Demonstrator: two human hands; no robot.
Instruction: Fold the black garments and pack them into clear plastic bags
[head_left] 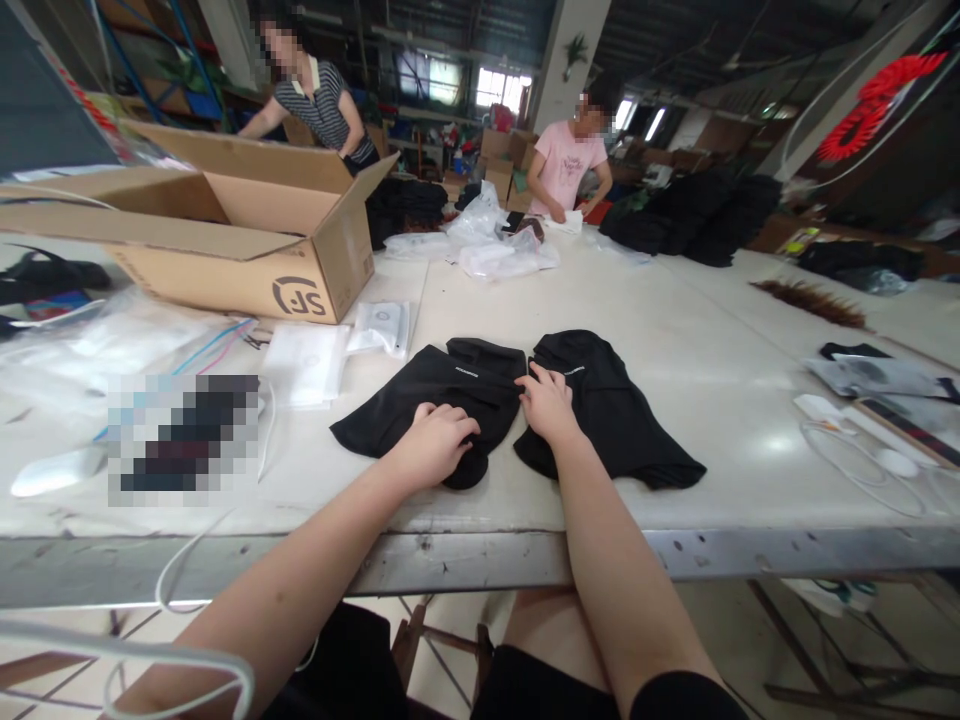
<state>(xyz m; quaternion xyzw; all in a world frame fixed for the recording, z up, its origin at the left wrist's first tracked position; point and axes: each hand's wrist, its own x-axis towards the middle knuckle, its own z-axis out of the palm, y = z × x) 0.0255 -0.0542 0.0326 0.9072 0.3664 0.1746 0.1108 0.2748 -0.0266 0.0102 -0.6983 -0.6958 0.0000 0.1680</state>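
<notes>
Two black fabric pieces lie side by side on the white table, each with small white lettering near its upper part: the left black fabric piece (397,405) and the right black fabric piece (619,420). My left hand (439,445) rests on the lower part of the left piece, its fingers curled into the cloth. At the narrow gap between the pieces is my right hand (547,402). Its bent fingers pinch black fabric where the two edges come close; its palm lies over the right piece's left edge. Exactly which edge the fingertips hold is hard to see.
An open cardboard box (247,270) stands at the left, with flat clear packets (304,365) before it. A phone (907,430) and white cables lie at right. Across the table are plastic bags (487,240), black fabric stacks (697,215) and two people.
</notes>
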